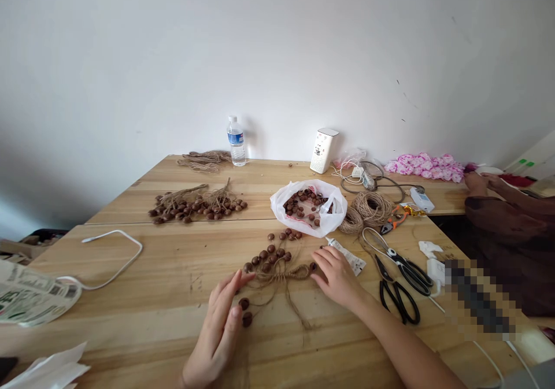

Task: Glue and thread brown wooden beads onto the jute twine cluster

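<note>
Presently I see the knotted twine bundle (281,275) and brown beads (272,248) on the table (160,296) between my left hand (218,319), thumb and fingers spread wide, and my right hand (340,277), loosely open beside a dark bead (313,266).

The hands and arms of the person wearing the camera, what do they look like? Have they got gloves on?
No gloves! The left hand and right hand are bare, and I can't see any rings on the fingers. The right forearm is bare too, with no sleeve, watch or bracelet showing. Only a little of the left wrist shows.
</note>
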Tool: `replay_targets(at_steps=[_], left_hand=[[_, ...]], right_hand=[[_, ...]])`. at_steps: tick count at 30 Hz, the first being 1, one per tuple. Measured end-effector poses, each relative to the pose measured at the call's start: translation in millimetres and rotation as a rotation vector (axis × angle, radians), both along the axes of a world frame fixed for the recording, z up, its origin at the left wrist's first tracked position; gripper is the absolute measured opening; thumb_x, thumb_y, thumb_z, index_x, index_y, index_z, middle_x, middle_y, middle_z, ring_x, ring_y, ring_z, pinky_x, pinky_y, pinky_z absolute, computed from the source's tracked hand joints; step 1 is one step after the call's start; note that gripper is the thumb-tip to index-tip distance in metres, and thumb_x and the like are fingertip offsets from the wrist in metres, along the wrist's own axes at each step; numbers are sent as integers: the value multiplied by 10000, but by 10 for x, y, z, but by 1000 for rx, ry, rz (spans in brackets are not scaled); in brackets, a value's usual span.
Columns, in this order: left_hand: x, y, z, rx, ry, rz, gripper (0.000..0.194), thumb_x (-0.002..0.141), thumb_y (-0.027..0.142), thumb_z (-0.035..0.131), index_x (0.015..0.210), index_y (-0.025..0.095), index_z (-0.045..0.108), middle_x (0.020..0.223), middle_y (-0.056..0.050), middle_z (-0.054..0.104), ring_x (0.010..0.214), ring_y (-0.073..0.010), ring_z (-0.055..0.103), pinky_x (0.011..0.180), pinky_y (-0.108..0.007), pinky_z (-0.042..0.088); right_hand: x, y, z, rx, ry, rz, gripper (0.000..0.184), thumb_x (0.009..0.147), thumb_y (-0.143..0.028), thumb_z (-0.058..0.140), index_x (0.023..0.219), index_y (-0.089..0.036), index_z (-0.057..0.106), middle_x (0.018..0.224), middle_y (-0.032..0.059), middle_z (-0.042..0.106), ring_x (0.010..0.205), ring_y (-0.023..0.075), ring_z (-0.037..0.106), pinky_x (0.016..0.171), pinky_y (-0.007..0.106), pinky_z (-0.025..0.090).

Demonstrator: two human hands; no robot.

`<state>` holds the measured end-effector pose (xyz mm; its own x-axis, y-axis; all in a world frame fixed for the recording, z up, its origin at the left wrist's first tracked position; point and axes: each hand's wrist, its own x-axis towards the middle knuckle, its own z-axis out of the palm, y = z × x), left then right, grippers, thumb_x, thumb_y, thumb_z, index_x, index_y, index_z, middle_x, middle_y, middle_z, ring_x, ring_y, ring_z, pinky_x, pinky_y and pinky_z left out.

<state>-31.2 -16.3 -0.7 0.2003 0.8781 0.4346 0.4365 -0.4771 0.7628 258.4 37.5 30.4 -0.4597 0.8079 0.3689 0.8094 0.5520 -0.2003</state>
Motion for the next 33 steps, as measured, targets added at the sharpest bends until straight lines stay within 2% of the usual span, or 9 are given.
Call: replay_targets(at_steps=[5, 9, 12, 15, 18, 21, 23, 29, 33], left_hand=[[-6, -7, 38, 9, 36, -52, 536, 917, 195, 351, 1431, 291, 237, 1290, -89, 539, 1259, -268, 374, 1036, -489, 316], [-3, -7, 50, 21, 52, -66, 514, 894, 185, 416, 1390, 293, 342, 1329, -95, 493, 1262, -275, 382, 1046, -484, 316], [8, -26, 69, -33, -6, -69, 493, 875, 200, 470, 1358, 284, 414, 1330, -103, 494, 1252, -277, 411, 1043, -457, 343], [66, -68, 108, -198, -151, -154, 393, 871, 244, 505, 1259, 289, 545, 1257, -97, 576, 1171, -259, 507, 986, -400, 423], [178, -128, 156, -524, -414, -322, 321, 870, 323, 523, 1174, 290, 619, 1116, -87, 679, 977, -233, 623, 850, -376, 512], [283, -175, 189, -855, -743, -436, 357, 815, 347, 615, 1165, 276, 626, 1162, -87, 667, 1056, -255, 601, 869, -405, 491], [322, -188, 201, -998, -880, -466, 347, 782, 325, 664, 1123, 265, 652, 1123, -76, 686, 1022, -237, 617, 890, -397, 467], [348, -175, 229, -1077, -919, -434, 220, 714, 260, 740, 902, 148, 724, 821, -62, 721, 766, -166, 636, 772, -295, 465], [325, -133, 249, -1113, -1045, -396, 228, 671, 234, 774, 879, 156, 721, 782, -59, 713, 701, -154, 632, 664, -264, 466]], right_hand=[[-32, 21, -100, -60, -29, -65, 529, 753, -122, 614, 1263, -160, 479, 1066, 135, 595, 1054, 286, 488, 890, 463, 446], [16, 68, -152, -62, -8, -46, 513, 750, -80, 614, 1243, -166, 499, 988, 118, 614, 1006, 276, 516, 854, 449, 466], [-6, 40, -96, 10, 77, 10, 449, 791, -104, 596, 1223, -192, 511, 940, 101, 633, 975, 274, 529, 837, 459, 466], [-125, -93, 48, 104, 230, 131, 448, 832, -180, 605, 1258, -214, 468, 896, 78, 654, 914, 255, 552, 821, 448, 467], [-304, -301, 178, 136, 334, 269, 552, 841, -237, 620, 1338, -217, 380, 891, 79, 660, 867, 244, 569, 789, 431, 478], [-469, -484, 208, 103, 358, 380, 584, 844, -263, 620, 1357, -193, 350, 891, 92, 660, 875, 250, 569, 779, 426, 483], [-556, -559, 176, 79, 344, 418, 578, 844, -257, 621, 1351, -180, 354, 887, 93, 661, 869, 247, 563, 776, 420, 485], [-726, -635, 104, 53, 285, 426, 453, 869, -341, 575, 1270, -167, 456, 830, 83, 643, 807, 233, 550, 727, 386, 486], [-604, -513, 188, 115, 278, 432, 390, 891, -395, 518, 1190, -144, 529, 826, 96, 638, 805, 229, 562, 731, 383, 490]])
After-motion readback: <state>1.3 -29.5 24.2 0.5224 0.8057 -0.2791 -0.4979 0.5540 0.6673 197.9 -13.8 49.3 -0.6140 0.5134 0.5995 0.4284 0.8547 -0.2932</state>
